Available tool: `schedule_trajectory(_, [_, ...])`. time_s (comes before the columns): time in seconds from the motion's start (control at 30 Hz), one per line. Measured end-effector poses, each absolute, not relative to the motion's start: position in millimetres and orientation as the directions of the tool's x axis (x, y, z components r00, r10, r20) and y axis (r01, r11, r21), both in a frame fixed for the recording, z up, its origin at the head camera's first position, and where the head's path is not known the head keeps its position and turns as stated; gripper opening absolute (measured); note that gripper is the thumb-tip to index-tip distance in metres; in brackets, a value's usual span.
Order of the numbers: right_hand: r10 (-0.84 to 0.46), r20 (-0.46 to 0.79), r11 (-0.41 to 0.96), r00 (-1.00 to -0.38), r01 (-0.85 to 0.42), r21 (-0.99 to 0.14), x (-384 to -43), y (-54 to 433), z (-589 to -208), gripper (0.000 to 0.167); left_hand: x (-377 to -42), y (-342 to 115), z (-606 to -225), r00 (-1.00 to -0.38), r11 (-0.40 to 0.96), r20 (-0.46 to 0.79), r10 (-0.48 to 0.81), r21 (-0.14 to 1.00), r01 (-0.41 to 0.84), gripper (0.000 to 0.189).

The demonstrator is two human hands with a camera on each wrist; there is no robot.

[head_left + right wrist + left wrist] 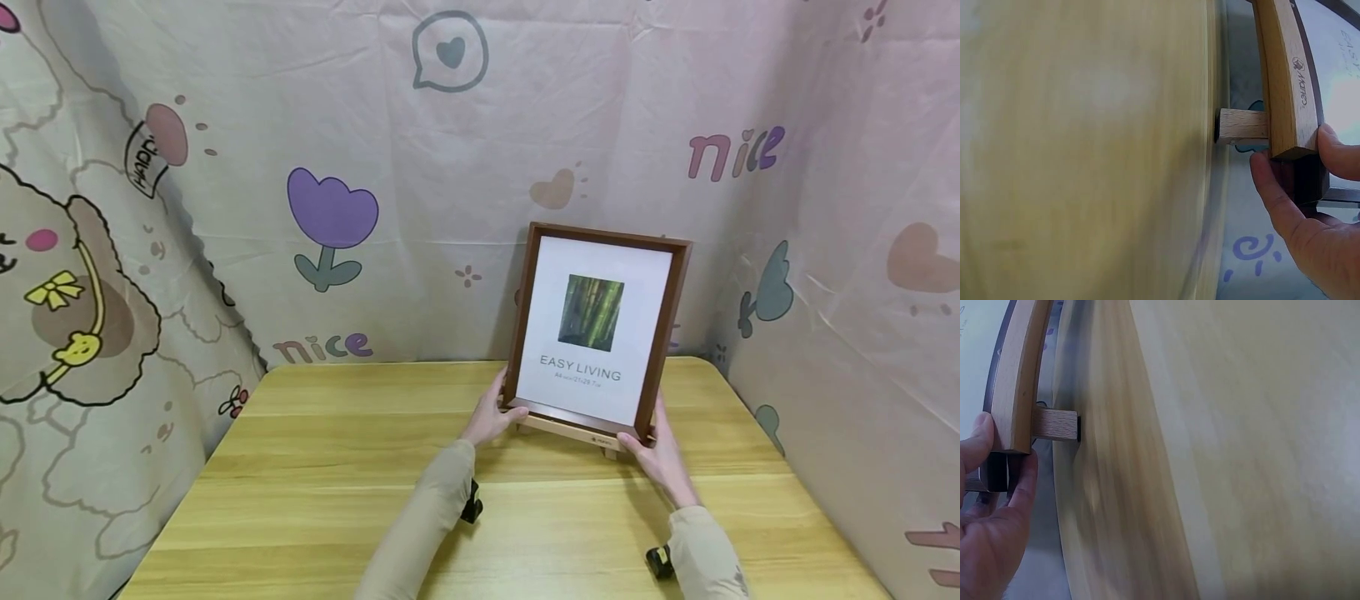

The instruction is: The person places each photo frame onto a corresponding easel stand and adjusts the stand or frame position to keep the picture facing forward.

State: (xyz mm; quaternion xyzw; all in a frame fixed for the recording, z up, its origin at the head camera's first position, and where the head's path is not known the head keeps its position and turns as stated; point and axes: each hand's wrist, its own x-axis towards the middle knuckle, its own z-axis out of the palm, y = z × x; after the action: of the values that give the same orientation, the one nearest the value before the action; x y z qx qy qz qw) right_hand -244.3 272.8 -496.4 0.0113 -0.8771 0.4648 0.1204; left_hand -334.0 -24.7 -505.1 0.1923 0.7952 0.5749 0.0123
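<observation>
A brown picture frame (pixel 600 321) leans back slightly, a bamboo print and the words "EASY LIVING" behind its front. Its lower edge rests along the light wooden ledge of a small easel (pixel 562 427). My left hand (pixel 491 417) grips the frame's lower left corner; in the left wrist view the thumb lies in front and the fingers behind, beside the ledge end (pixel 1013 387). At the lower right corner my right hand (pixel 663 458) holds the frame the same way, near the ledge's printed end (pixel 1282 81). A stubby easel foot (pixel 1241 126) shows there.
The wooden table (pixel 337 483) reaches out to both sides and in front of the easel. Patterned fabric (pixel 450 167) hangs behind the table and along both sides, close to its back edge. Black wrist cameras (pixel 471 502) sit on both sleeves.
</observation>
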Motion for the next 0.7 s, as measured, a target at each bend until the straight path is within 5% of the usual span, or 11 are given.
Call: schedule_trajectory(0.7, [0.039, 0.192, 0.552, -0.981, -0.139, -0.822, -254.2, 254.9, -496.7, 0.105, -322.4, -51.0, -504.8, -0.936, 0.282, 0.219, 0.275, 0.912, 0.296, 0.091])
